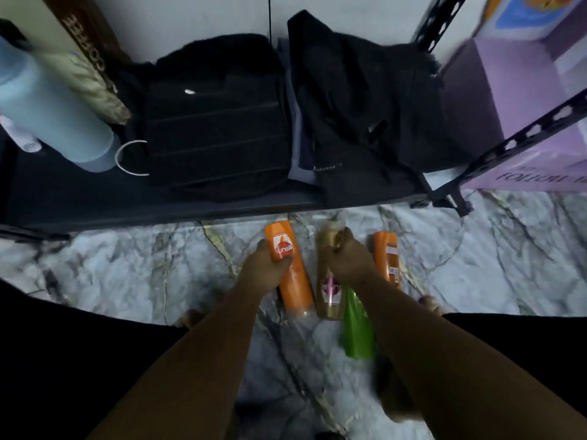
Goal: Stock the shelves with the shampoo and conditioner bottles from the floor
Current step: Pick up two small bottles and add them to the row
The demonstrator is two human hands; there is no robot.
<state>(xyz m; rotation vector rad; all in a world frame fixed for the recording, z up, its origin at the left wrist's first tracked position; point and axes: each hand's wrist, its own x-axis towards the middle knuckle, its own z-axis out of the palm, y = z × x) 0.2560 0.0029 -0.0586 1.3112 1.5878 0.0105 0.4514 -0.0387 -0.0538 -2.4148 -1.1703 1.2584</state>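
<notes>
Obs. from beside the rack. The lowest shelf (158, 204) is dark, and most of its board is taken up by a black bag (216, 122) and black folded clothing (365, 106). A pale blue flask (47, 100) lies at its left end. A bare strip runs along the front edge.

Marble floor (127, 274) in front. Four bottles lie close together near the shelf edge:
- orange bottle (293, 281)
- gold bottle (330, 296) just beside it
- green bottle (357, 328), partly under the right forearm
- second orange bottle (387, 258), farthest right

The left hand (270, 268) is wrapped round the orange bottle at the label, thumb on top. The right hand (349, 262) is closed round the gold bottle's far end. I cannot tell whether either bottle is off the floor.

Risks (my judgement):
- The gold bottle is held at one end, so it may swing and slip when lifted.
- The right forearm could drag or roll the green bottle.
- Only the front strip of the shelf is free, so bottles stood there could tip off or lean on the soft bags.
</notes>
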